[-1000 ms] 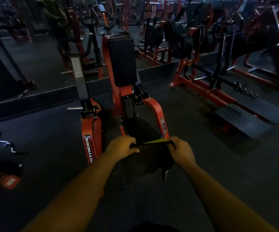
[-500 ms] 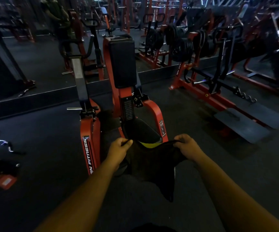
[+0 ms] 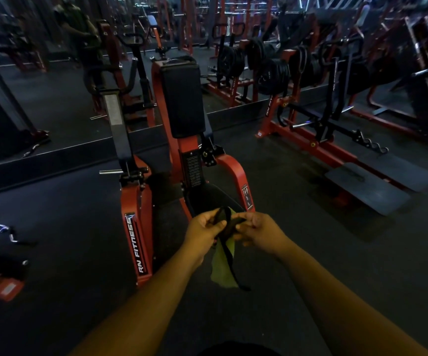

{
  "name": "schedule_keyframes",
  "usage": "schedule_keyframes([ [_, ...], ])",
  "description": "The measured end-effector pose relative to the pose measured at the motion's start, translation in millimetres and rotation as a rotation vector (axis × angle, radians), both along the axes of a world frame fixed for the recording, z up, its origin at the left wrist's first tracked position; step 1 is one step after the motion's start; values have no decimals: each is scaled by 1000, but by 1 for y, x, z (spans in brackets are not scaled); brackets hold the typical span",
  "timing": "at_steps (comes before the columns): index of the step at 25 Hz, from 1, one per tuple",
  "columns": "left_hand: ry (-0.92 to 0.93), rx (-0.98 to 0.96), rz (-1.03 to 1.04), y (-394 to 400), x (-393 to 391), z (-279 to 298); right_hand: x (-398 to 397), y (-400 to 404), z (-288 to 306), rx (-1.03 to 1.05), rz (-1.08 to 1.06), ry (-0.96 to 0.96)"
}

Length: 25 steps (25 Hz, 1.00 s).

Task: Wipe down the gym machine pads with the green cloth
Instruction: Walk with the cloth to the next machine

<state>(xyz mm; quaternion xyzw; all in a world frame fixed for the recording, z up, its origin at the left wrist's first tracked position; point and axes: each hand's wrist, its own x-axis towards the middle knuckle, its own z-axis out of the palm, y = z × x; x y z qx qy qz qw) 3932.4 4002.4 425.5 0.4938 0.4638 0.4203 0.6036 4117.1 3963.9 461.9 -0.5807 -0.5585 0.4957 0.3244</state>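
Dark rubber floor (image 3: 310,265) spreads out on every side of the fingers (image 3: 255,223); beyond them and to their right stands a red plate-loaded frame (image 3: 308,147), with two flat black footplates (image 3: 367,194) low at its near end and a coiled spring clip (image 3: 369,143) on its bar; black weight plates (image 3: 272,75) hang further back; a mirror (image 3: 53,104) runs along the far wall, well beyond the fingers, a figure in a green top (image 3: 79,29) showing in it; far to the fingers' left a strap with metal links (image 3: 2,229) lies on the floor, a red and black object (image 3: 4,286) nearer the viewer.
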Motion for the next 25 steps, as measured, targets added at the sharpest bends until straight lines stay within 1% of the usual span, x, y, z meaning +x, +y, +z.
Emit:
schedule_keyframes([
  [3,10,16,67,0,2,2,1,2,0,193,-29,-287],
  [7,12,10,-58,-6,6,3,-3,5,4,304,-37,-496],
  [9,124,65,-88,-4,6,4,-3,8,6,342,-6,-580],
  [11,320,193,-76,1,1,6,2,8,9,319,126,-712],
  [14,572,352,-101,7,-15,16,16,6,15,173,380,-993],
  [16,645,394,-99,13,-30,18,29,4,17,74,440,-1137],
  [18,707,424,-107,16,-42,18,38,2,12,47,413,-1281],
  [20,806,468,-112,18,-49,16,39,0,6,111,305,-1334],
  [21,838,483,-106,20,-52,15,38,-1,3,165,243,-1305],
  [23,853,486,-90,24,-56,13,36,0,0,255,138,-1206],
  [25,868,479,-101,28,-56,14,37,4,2,286,67,-1080],
])
